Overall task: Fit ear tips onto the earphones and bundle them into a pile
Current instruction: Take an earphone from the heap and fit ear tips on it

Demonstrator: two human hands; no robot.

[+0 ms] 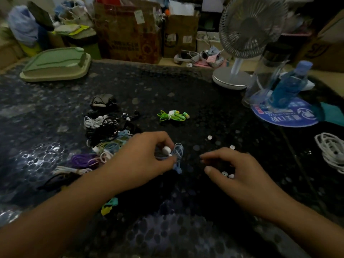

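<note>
Hard to see: dim light blurs the tangled pile of earphones (104,138); the white cable coil (333,153) is cut off at the right edge.
Left hand (143,161): fingers curled round a pale blue earphone bundle (176,155), its white earbud (167,150) at the fingertips.
Right hand (240,168): fingers loosely bent, holding nothing, hovering just over two white ear tips (228,175) on the dark table (204,101).
Finished: green earphone bundle (173,116) lies apart, farther back.

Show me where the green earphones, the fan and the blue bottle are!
green earphones (172,116): head view, on the middle of the coiled bundle.
fan (251,27): head view, on the hub of the round grille.
blue bottle (290,84): head view, on its body.
</note>
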